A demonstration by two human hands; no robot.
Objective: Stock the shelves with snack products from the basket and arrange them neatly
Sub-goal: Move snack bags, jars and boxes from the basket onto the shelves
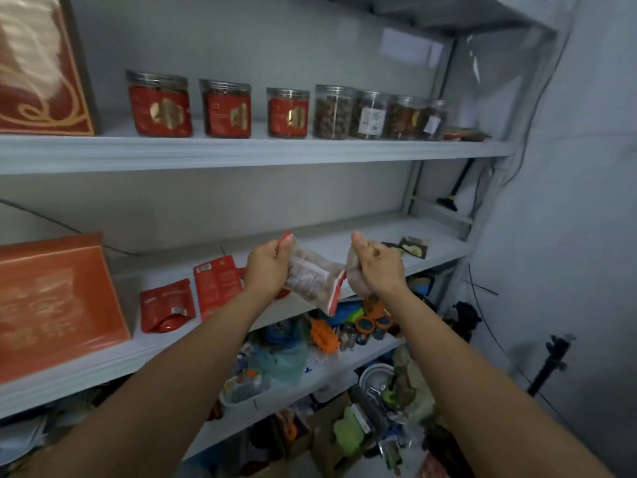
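Position above front edge of middle shelf [344, 238]: left hand [267, 267] gripping clear red-trimmed snack bag [310, 281], right hand [379, 267] clutching second clear bag [355, 284]. Red pouches [167, 305] toward shelf's left end.

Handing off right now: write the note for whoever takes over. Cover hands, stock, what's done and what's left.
Left hand: grips a clear red-edged snack bag by its top corner.
Right hand: grips a second clear bag.
Done: red pouches sit on the middle shelf; jars line the shelf above.
Left: set both bags on the middle shelf, probably right of the pouches, and straighten. I cannot pick out the basket.
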